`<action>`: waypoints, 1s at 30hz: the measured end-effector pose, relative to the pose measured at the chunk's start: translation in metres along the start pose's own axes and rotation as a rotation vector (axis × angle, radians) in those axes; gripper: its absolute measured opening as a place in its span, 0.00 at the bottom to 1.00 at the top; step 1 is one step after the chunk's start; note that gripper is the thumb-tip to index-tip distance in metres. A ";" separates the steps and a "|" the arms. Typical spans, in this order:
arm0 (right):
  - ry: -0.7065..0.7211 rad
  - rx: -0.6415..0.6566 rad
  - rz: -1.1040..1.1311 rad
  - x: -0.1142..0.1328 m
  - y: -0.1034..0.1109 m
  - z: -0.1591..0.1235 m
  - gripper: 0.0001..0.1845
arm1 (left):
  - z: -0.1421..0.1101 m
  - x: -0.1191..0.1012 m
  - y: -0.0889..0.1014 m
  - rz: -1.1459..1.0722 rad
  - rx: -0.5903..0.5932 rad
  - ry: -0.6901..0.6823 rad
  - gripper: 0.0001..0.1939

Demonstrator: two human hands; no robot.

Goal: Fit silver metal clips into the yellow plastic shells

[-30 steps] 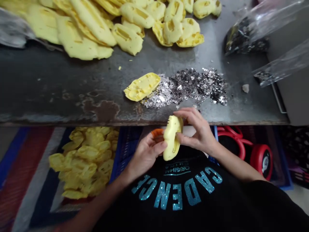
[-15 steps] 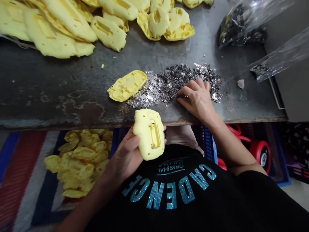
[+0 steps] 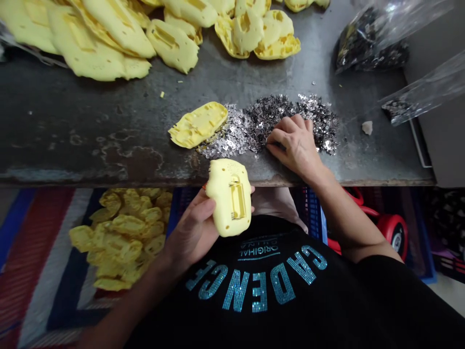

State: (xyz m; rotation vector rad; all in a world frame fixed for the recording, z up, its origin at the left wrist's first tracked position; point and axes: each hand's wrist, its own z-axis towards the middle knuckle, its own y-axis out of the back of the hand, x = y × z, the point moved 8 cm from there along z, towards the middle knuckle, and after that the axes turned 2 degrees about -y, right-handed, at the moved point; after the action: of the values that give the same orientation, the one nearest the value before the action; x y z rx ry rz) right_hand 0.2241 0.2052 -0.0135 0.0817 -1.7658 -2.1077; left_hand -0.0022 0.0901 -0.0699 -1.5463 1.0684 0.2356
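Note:
My left hand grips a yellow plastic shell just in front of the table edge. The shell's outer face is toward me, showing small screw holes and a rectangular battery compartment. Over the near side of a pile of small metal contact plates, my right hand has thumb and fingers pinched together. Whatever lies between those fingertips is too small to make out. Another yellow shell rests with its hollow inside up, touching the pile's left end.
Many yellow shells are heaped at the back left of the metal table. Clear bags of dark metal parts stand at the right. Below the edge are more shells, a blue crate and red wheeled items.
The whole view has shifted slightly, so the table things appear a little further right. My right hand's fingers have drawn closer together at the pile; my left hand still holds the shell.

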 end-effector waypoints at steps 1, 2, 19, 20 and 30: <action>0.005 0.007 0.012 0.000 0.000 -0.001 0.09 | -0.001 -0.001 -0.001 0.002 0.005 -0.005 0.37; 0.008 0.010 0.025 -0.001 0.001 -0.003 0.09 | -0.001 -0.001 -0.001 0.002 0.008 -0.007 0.37; 0.000 -0.042 0.060 0.006 -0.001 0.001 0.08 | 0.001 0.005 -0.009 -0.039 -0.009 0.020 0.32; 0.003 -0.036 0.064 0.007 -0.002 0.002 0.08 | 0.002 0.006 -0.009 -0.038 -0.014 0.026 0.33; 0.073 0.042 0.133 0.007 0.014 -0.036 0.08 | 0.001 0.005 -0.007 -0.025 -0.046 0.043 0.34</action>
State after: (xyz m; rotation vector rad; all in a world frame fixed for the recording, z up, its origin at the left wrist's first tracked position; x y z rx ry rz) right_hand 0.2315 0.1673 -0.0057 0.0505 -1.7241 -1.9499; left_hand 0.0060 0.0878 -0.0694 -1.6115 1.0833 0.2117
